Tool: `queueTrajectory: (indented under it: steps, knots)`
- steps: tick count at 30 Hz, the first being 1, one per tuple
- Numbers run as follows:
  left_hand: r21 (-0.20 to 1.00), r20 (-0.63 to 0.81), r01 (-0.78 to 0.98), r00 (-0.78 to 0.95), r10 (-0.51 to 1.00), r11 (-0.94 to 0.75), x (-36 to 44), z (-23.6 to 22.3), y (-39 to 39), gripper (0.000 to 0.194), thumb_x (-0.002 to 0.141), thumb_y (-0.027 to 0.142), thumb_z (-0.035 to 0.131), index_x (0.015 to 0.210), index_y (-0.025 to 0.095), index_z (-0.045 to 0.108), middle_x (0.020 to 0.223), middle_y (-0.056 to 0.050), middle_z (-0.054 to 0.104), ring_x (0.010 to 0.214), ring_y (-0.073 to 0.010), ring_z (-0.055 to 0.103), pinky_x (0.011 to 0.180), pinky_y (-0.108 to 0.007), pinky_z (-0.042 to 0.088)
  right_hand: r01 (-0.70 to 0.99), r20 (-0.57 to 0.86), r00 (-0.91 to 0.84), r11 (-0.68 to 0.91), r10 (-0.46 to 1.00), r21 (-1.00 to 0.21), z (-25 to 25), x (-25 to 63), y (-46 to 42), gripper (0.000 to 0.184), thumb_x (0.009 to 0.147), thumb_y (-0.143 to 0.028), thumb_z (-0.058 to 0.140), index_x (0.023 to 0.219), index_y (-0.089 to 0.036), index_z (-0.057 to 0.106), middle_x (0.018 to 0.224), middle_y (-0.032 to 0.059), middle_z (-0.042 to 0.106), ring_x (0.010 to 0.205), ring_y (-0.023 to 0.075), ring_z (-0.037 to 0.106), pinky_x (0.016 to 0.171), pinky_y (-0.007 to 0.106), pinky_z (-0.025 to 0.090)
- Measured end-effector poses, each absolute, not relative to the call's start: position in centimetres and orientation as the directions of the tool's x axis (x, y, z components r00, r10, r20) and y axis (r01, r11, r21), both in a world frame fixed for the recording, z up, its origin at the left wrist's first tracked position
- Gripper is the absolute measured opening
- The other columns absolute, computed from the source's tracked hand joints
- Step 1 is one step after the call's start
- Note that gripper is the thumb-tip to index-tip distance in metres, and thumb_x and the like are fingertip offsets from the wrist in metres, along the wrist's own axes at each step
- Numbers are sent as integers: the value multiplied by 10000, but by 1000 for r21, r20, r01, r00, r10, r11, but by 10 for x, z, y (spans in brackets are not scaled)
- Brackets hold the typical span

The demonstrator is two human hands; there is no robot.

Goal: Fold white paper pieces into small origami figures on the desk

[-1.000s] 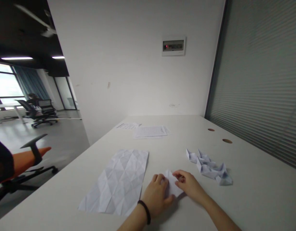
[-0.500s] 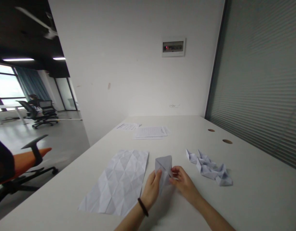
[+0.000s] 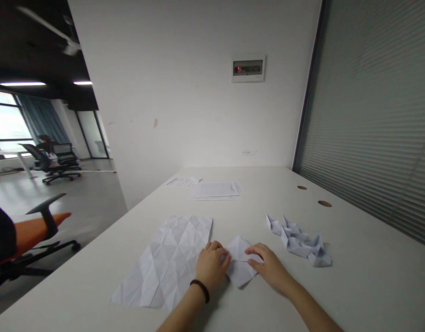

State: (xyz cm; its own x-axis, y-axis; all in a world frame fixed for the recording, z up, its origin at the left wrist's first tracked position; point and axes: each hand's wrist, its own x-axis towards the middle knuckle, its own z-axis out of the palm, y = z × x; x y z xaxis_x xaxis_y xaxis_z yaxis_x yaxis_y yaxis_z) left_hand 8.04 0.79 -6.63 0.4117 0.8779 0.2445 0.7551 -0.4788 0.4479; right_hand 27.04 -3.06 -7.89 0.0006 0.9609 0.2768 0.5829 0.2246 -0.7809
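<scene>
Left hand: from my end of the feed I see the left hand [image 3: 211,263] over the left corner of the folded paper [image 3: 240,271], its fingers curled and clamped on that corner.
Right hand: the right hand [image 3: 269,268] is at the opposite corner, thumb and index a little apart with a paper flap between them; I cannot tell whether they pinch it or only press.
Folded paper: a small white diamond between my two hands, a crease crossing its middle; I cannot tell whether it lies flat on the desk [image 3: 278,306] or is lifted slightly.
Wristband: I have a dark wristband [image 3: 200,289] on the left wrist.
Creased sheet: a large white creased sheet [image 3: 173,258], covered in triangular folds, lies just left of the left hand; the left forearm crosses in front of its lower right corner.
Paper model: a pointed, folded paper model [image 3: 304,242] rests on the desk to the right, apart from the right hand.
Printed pages: I make out overlapping printed pages [image 3: 215,189] towards the far end, the text too small to read.
Holes: two round holes [image 3: 325,203] pierce the desk near its right edge.
Wall: a breaker box [image 3: 248,68] with a red light hangs above the far end.
Floor, left: an orange-seated office chair [image 3: 43,230] stands beside the desk.
</scene>
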Motion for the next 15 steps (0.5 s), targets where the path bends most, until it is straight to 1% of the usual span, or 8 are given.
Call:
queueTrajectory:
  steps: [3, 5, 8, 11, 13, 15]
  knots:
    - [426, 233, 761, 430, 872, -489, 81, -67, 8, 139, 723, 191, 521, 790, 196, 643, 894, -48, 572, 887, -187, 494, 791, -273, 379, 678, 307, 68, 181, 949, -712, -85, 271, -29, 349, 646, -164, 569, 993, -169, 607, 930, 68, 579, 921, 199, 523, 859, 318, 390]
    - [428, 234, 758, 433, 870, -492, 81, -69, 9, 180, 705, 168, 531, 857, 182, 627, 922, -52, 563, 903, -190, 487, 798, -270, 376, 703, 302, 91, 153, 949, -694, -88, 272, -28, 310, 662, -189, 572, 966, -161, 626, 864, 60, 560, 852, 192, 535, 815, 305, 414]
    - [402, 231, 781, 419, 878, -479, 80, -71, 11, 278, 713, 176, 525, 983, 185, 590, 968, -58, 549, 928, -199, 478, 812, -281, 368, 692, 301, 83, 162, 950, -703, -90, 273, -27, 249, 667, -199, 575, 902, -165, 649, 792, 37, 541, 756, 173, 543, 730, 275, 439]
    - [379, 207, 799, 419, 884, -467, 79, -70, 11, 286, 723, 183, 518, 998, 207, 592, 976, -52, 548, 935, -205, 476, 805, -286, 367, 671, 284, 97, 148, 954, -726, -91, 273, -25, 213, 637, -160, 586, 841, -161, 647, 763, 28, 548, 702, 161, 540, 675, 259, 444]
    - [382, 206, 799, 416, 886, -464, 79, -69, 11, 293, 723, 182, 522, 1006, 216, 593, 978, -50, 551, 940, -210, 473, 802, -289, 366, 669, 280, 121, 130, 952, -732, -92, 273, -23, 236, 613, -127, 587, 842, -150, 637, 765, 32, 558, 716, 164, 543, 683, 260, 442]
    - [391, 215, 797, 407, 888, -460, 79, -69, 11, 328, 720, 173, 525, 1040, 223, 577, 992, -47, 552, 950, -213, 469, 808, -295, 364, 673, 282, 136, 120, 950, -730, -95, 273, -22, 288, 603, -120, 587, 888, -132, 627, 777, 42, 566, 743, 173, 546, 707, 270, 437]
